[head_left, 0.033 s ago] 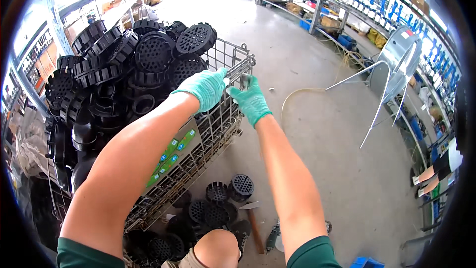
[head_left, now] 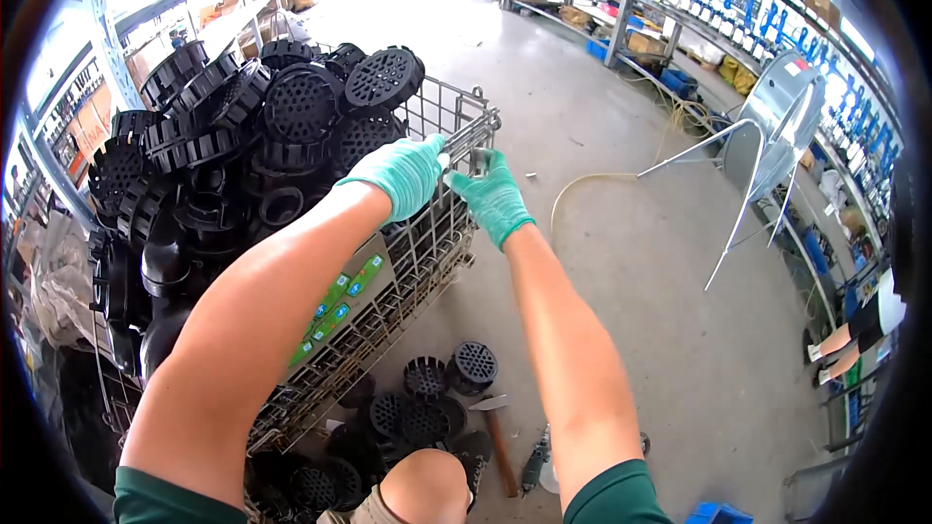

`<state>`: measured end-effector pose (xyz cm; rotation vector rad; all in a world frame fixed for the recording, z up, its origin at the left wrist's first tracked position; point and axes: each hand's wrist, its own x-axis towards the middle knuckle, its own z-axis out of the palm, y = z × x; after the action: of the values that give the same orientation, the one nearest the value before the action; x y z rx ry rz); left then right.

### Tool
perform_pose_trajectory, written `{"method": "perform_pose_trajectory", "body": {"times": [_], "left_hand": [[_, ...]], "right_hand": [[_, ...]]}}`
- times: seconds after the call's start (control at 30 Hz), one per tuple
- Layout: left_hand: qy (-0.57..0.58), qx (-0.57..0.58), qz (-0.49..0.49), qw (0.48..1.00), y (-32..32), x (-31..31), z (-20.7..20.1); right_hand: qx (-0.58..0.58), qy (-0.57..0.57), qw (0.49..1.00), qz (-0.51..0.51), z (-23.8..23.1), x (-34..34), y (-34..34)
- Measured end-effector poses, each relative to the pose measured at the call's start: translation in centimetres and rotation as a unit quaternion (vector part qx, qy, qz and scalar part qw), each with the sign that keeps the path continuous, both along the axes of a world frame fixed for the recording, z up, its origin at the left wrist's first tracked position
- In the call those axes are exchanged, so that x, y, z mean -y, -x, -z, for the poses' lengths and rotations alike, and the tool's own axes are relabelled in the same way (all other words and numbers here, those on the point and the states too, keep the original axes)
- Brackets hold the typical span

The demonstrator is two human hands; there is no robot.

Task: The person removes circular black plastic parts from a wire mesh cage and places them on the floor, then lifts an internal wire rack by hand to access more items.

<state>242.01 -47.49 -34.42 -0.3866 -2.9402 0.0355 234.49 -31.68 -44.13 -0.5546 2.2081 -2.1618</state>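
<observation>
A wire mesh cage (head_left: 449, 102) stands at the left, heaped with black plastic grate caps (head_left: 303, 102) and pipe fittings. My left hand (head_left: 400, 178), in a green glove, is closed at the cage's top rail, near its right corner. Just beside it, my right hand (head_left: 493, 196), gloved alike, pinches a small grey metal piece (head_left: 480, 163) against the outer side of the cage. What that piece is cannot be made out, and the left fingertips are partly hidden. A panel with green labels (head_left: 342, 306) hangs on the cage side under my left forearm.
On the floor by my knee lie more black caps (head_left: 424, 378), a hammer (head_left: 499, 446) and a green-bodied power tool (head_left: 535, 464). A round metal stand (head_left: 772, 136) with thin legs is at the right. Shelving lines both sides; another person's legs (head_left: 843, 340) show far right.
</observation>
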Motion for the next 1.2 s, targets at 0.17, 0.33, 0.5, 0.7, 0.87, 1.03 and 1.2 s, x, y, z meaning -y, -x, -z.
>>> {"method": "perform_pose_trajectory", "body": {"times": [0.17,0.33,0.5,0.7,0.87,1.03,1.2], "left_hand": [[-0.030,0.031,-0.030,0.999,0.3,0.1,-0.2],[-0.001,0.062,-0.015,0.998,0.6,0.8,0.0],[-0.014,0.108,-0.022,0.994,-0.8,-1.6,-2.3],[0.181,0.020,0.039,0.982,0.7,-0.6,0.3],[-0.031,0.024,-0.076,0.996,-2.3,-2.3,-1.7],[0.093,0.120,0.089,0.984,-8.3,5.9,-2.4],[-0.141,0.117,-0.060,0.981,-29.8,9.3,-10.8]], "right_hand": [[0.061,-0.049,0.995,-0.059,-2.7,-1.8,0.3],[-0.048,-0.351,0.933,-0.067,-6.6,-2.9,-1.1],[-0.016,-0.440,0.894,-0.085,-5.8,-3.6,-2.0],[-0.079,-0.509,0.828,-0.221,2.1,-6.9,-10.5],[0.057,-0.541,0.794,-0.272,0.6,-17.7,-23.7],[0.160,-0.556,0.794,-0.189,7.6,-34.2,-32.0],[0.380,-0.388,0.838,-0.061,14.3,-46.1,-39.9]]}}
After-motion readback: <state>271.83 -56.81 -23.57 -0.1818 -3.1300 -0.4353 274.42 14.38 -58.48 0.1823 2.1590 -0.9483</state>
